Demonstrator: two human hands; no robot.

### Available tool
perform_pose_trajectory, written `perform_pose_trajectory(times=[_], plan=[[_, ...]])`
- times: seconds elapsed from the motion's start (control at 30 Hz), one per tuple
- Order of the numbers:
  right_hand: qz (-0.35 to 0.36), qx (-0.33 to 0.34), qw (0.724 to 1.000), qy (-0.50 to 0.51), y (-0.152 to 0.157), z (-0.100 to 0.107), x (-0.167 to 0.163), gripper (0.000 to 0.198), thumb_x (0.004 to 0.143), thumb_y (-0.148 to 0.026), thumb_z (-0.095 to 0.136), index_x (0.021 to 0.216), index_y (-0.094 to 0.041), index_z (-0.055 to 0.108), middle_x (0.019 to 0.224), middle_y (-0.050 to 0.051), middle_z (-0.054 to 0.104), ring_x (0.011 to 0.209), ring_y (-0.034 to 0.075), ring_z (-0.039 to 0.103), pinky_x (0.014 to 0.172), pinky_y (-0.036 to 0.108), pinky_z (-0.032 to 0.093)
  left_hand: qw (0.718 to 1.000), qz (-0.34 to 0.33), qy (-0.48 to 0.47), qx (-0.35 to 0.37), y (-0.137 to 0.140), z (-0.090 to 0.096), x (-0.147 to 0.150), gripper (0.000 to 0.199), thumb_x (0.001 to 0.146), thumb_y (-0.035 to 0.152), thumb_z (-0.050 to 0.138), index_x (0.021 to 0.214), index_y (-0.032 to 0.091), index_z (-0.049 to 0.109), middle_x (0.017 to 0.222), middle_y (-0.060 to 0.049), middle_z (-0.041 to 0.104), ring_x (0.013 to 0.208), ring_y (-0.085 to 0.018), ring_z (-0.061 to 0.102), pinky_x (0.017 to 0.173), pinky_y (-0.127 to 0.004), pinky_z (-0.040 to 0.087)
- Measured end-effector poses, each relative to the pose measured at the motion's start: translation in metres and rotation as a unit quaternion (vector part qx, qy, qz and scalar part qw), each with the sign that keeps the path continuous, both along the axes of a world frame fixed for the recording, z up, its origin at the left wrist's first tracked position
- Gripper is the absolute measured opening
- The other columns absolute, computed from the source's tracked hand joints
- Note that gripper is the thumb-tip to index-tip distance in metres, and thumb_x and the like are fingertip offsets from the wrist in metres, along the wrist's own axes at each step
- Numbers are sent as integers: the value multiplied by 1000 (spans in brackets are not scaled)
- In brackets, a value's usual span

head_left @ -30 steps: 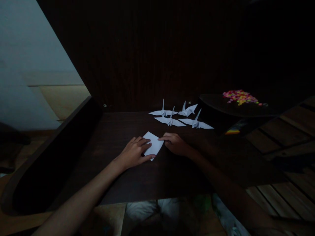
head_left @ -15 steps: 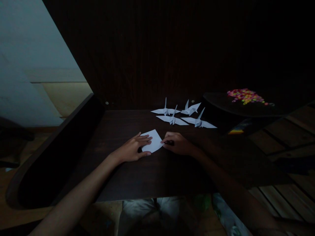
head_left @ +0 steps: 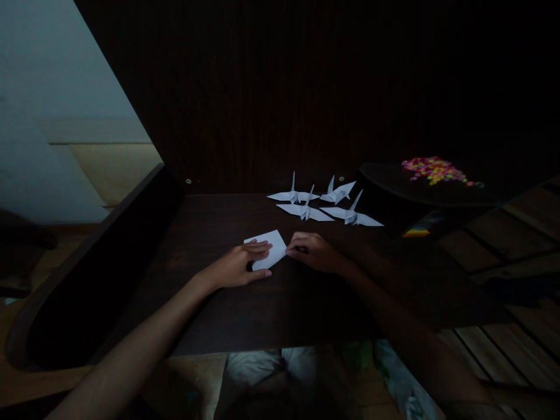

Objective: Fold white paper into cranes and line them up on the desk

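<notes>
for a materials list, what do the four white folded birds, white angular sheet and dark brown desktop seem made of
Four white folded birds: likely matte paper, from crisp creases and thin wings.
White angular sheet: probably matte paper too, thin and flat.
Dark brown desktop: perhaps wood or laminate, faintly streaked; dim light hides its finish.

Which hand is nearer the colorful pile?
Right. The right hand is at the right corner of the white paper, left of the colorful pile; the left hand lies on the paper, farther left.
</notes>
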State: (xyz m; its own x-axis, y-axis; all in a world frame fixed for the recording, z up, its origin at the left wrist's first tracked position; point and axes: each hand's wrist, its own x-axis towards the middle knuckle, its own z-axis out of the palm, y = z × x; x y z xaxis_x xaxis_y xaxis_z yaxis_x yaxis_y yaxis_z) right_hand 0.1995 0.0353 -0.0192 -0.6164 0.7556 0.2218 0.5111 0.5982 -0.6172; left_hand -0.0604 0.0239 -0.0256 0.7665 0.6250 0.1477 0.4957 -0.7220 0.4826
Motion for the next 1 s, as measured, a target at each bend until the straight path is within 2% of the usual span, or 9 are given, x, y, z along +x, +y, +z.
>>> perform_pose_trajectory(times=[0.2, 0.3, 0.4, 0.47, 0.6, 0.7, 0.87, 0.93, 1.0], plan=[[51, 33, 998, 19, -3, 4, 1, 14, 87, -24, 60, 79, -17, 68, 80, 4, 63, 79, 17, 57, 73, 31, 44, 999, -12, -14, -29, 1, -1, -2, 48, 87, 41, 63, 129, 20, 57, 145, -11, 44, 138, -25, 35, 114, -48, 28], [94, 1, 995, 33, -5, 7, 3, 14, 85, -25, 62, 75, -17, 67, 80, 4, 65, 76, 16, 59, 74, 31, 45, 1000, -5, -18, -23, 1, 1, -2, 41, 84, 36, 67, 123, 22, 63, 143, -11, 48, 135, -27, 39, 111, -51, 32], [121, -48, 991, 39, -7, 9, 3, 17, 83, -28, 66, 71, -16, 68, 73, 2, 64, 66, 13, 59, 66, 26, 44, 999, -21, -24, -26, 1, 6, -3, 34, 84, 30, 67, 117, 22, 66, 136, -11, 56, 127, -26, 49, 105, -49, 40], [85, -50, 994, 43, -6, 7, 1, 18, 82, -31, 67, 72, -16, 69, 71, 1, 63, 63, 12, 57, 61, 24, 43, 998, -46, -29, -36, 0, 10, -4, 29, 85, 24, 65, 114, 23, 68, 132, -10, 59, 124, -25, 52, 104, -47, 42], [-48, 4, 997, 57, 0, -4, -3, 11, 83, -23, 62, 83, -17, 71, 81, 3, 63, 64, 11, 55, 60, 23, 41, 990, -92, -57, -87, -3, 10, -2, 31, 88, 15, 58, 117, 25, 66, 131, -8, 60, 126, -22, 52, 108, -45, 41], [-67, -6, 997, 36, 3, -13, -6, 22, 77, -18, 66, 98, -17, 70, 94, 4, 63, 59, 9, 50, 60, 24, 42, 986, -120, -63, -97, -6, 7, 1, 41, 88, 5, 50, 123, 24, 62, 132, -8, 58, 128, -19, 49, 112, -43, 36], [-80, -12, 996, 24, 1, -16, -10, 42, 74, -14, 67, 115, -19, 64, 105, 6, 63, 63, 10, 50, 64, 27, 42, 990, -130, -32, -33, -10, 5, 6, 63, 76, -10, 43, 128, 23, 59, 131, -6, 58, 129, -18, 48, 116, -44, 31], [-83, -2, 996, 38, 0, -16, -10, 45, 73, -12, 66, 118, -19, 62, 104, 6, 63, 63, 10, 49, 65, 27, 43, 993, -118, -14, -11, -12, 7, 6, 63, 75, -9, 44, 127, 22, 59, 131, -6, 59, 128, -18, 49, 115, -42, 34], [-85, 2, 995, 58, -1, -17, -10, 50, 71, -10, 66, 121, -19, 60, 103, 6, 63, 61, 10, 48, 63, 27, 43, 995, -96, 3, 7, -14, 10, 4, 54, 78, -4, 47, 125, 20, 61, 130, -6, 59, 126, -19, 51, 111, -38, 39]])
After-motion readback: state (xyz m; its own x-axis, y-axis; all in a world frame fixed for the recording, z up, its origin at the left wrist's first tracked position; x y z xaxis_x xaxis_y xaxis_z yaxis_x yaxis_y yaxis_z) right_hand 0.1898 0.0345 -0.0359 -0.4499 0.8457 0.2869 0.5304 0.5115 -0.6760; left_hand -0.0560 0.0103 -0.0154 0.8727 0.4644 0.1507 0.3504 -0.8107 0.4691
